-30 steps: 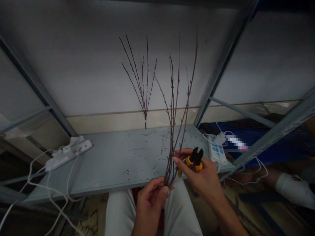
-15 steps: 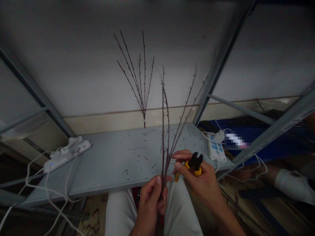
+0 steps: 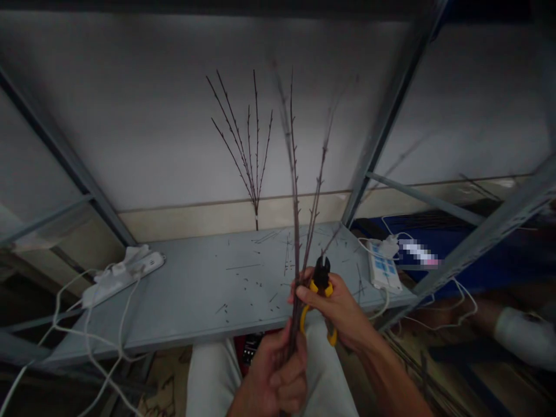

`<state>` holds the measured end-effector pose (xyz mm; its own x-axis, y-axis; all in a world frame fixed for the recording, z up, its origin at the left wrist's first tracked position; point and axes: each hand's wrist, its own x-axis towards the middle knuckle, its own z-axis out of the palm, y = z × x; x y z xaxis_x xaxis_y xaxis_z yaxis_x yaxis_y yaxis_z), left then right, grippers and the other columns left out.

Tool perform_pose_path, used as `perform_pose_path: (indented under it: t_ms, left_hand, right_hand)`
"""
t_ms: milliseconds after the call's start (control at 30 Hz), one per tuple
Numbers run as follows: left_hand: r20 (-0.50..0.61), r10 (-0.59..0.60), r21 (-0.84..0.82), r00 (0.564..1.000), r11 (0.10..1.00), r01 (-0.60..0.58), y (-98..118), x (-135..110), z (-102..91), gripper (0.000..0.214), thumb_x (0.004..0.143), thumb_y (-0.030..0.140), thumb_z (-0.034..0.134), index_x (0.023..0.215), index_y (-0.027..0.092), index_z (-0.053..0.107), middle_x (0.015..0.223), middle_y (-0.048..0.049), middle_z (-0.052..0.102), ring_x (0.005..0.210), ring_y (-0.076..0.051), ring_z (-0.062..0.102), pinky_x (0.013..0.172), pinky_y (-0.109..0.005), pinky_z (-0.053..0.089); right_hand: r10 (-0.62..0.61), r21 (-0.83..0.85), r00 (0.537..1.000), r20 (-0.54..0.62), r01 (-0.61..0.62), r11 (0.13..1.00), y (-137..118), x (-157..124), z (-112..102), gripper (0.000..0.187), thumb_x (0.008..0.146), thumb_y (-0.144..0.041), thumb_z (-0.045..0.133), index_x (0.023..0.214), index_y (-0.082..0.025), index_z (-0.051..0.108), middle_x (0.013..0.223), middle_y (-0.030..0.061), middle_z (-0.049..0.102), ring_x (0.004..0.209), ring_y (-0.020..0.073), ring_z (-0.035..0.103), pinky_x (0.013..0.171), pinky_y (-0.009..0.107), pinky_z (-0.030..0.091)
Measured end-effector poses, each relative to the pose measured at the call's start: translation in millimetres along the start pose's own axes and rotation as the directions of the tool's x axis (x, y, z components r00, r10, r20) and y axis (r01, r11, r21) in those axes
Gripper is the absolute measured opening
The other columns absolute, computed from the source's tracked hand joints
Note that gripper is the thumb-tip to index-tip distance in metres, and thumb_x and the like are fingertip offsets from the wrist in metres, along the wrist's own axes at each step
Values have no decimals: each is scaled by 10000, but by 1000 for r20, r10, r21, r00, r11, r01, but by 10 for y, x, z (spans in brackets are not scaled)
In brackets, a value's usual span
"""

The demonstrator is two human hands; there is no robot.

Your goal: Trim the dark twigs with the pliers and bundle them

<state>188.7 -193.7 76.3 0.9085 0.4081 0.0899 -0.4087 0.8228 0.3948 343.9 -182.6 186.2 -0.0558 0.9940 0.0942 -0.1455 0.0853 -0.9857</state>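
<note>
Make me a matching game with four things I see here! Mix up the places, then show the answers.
Things
1. cutters
2. left hand
3. twig fan
4. white power strip

Places
A. on the left end of the grey shelf
B. in the right hand
C. around the bottom of the held twigs
D. upright before the pale wall

Pairs: 1-B, 2-C, 3-D, 4-A

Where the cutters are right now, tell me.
The yellow-handled cutters sit in the right hand, right of centre in the head view, beside the held twigs.
</note>
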Motion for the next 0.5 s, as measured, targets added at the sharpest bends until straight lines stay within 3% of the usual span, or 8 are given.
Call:
perform_pose_path:
  t_ms: [67, 133, 200, 267, 400, 500]
  left_hand:
    - [-152, 161, 201, 975, 971, -129, 7, 55, 72, 484, 962, 603, 457, 979, 180, 690, 440, 62, 470, 271, -59, 240, 292, -173, 247]
    - [-252, 383, 462, 889, 855, -237, 14, 92, 154, 415, 938, 569, 552, 1026, 174, 643, 590, 38, 559, 343, -45, 333, 335, -162, 268]
    - [-288, 527, 644, 799, 724, -246, 26, 92, 204, 322, 915, 491, 643, 1008, 185, 609, 663, 39, 572, 395, -33, 362, 353, -143, 231]
    - [-319, 585, 726, 745, 656, -204, 50, 55, 215, 297, 921, 476, 640, 959, 183, 603, 688, 34, 573, 422, -36, 376, 357, -142, 209]
    - [-334, 652, 799, 680, 579, -164, 156, -70, 207, 349, 924, 493, 618, 859, 151, 637, 596, 43, 516, 429, -49, 360, 384, -157, 250]
    - [-341, 692, 810, 636, 560, -176, 262, -140, 202, 333, 928, 475, 619, 939, 148, 682, 641, 26, 554, 455, -63, 414, 418, -171, 329]
  right_hand:
    - [-19, -98, 996, -83, 11, 995, 28, 51, 34, 352, 710, -459, 841, 801, -209, 611, 746, 11, 682, 687, 192, 662, 625, 302, 551]
    - [-49, -227, 991, -123, 20, 974, 57, 87, 49, 355, 725, -486, 822, 754, -202, 611, 693, 6, 653, 625, 173, 616, 561, 285, 517]
    - [-99, -316, 984, -151, 47, 948, 92, 106, 48, 352, 738, -494, 808, 756, -198, 619, 690, 2, 641, 614, 162, 594, 555, 279, 507]
    - [-126, -347, 983, -137, 72, 935, 138, 112, 40, 343, 742, -487, 806, 791, -198, 628, 718, -1, 640, 632, 162, 604, 577, 279, 521]
    - [-103, -325, 991, -90, 69, 943, 245, 114, 49, 368, 719, -465, 826, 895, -195, 650, 808, 25, 693, 720, 194, 660, 639, 303, 565]
    - [-87, -301, 994, -59, 65, 952, 306, 129, 88, 379, 719, -441, 829, 948, -184, 670, 872, 50, 727, 808, 220, 689, 745, 341, 578]
